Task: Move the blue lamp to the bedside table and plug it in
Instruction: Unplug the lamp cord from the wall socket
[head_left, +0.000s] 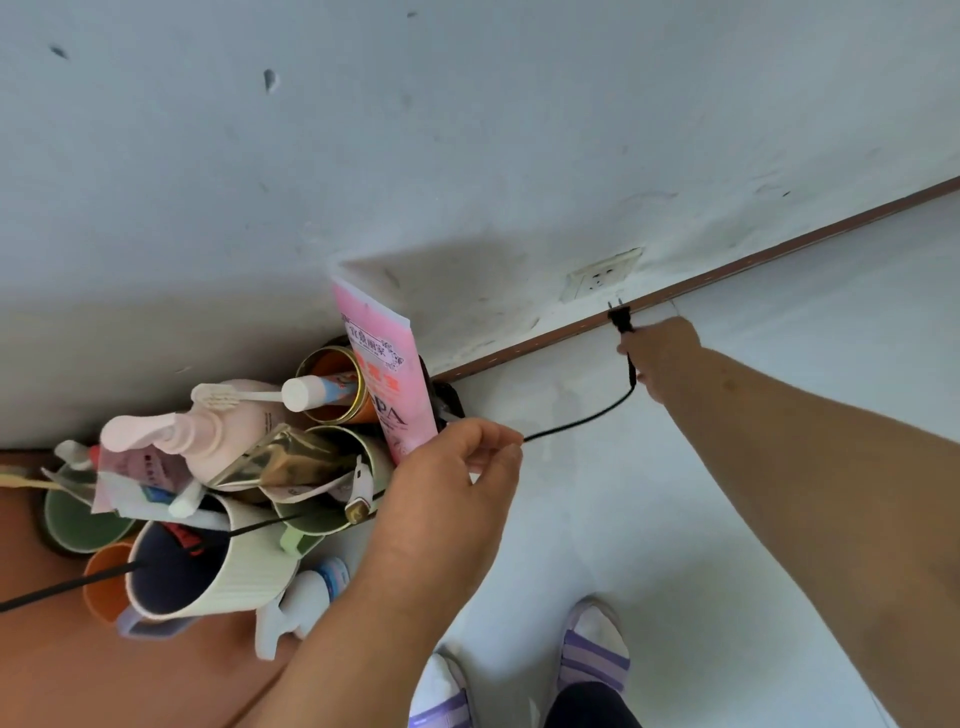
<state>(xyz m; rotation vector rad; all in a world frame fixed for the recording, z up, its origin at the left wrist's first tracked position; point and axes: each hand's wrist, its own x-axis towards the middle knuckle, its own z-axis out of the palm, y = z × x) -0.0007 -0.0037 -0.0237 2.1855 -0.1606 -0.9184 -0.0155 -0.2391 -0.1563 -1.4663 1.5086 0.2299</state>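
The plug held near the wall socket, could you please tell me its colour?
Black, like its thin cord; the two-pin plug shows best in the head view.

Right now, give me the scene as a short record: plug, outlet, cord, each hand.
plug: black two-prong plug, prongs pointing at the wall, not inserted
outlet: white wall outlet low on the wall, just above the brown baseboard, nothing in it
cord: black cord runs slack between the two hands
right hand: right hand holds the plug close to the outlet
left hand: left hand pinches the cord further back
lamp: not in view
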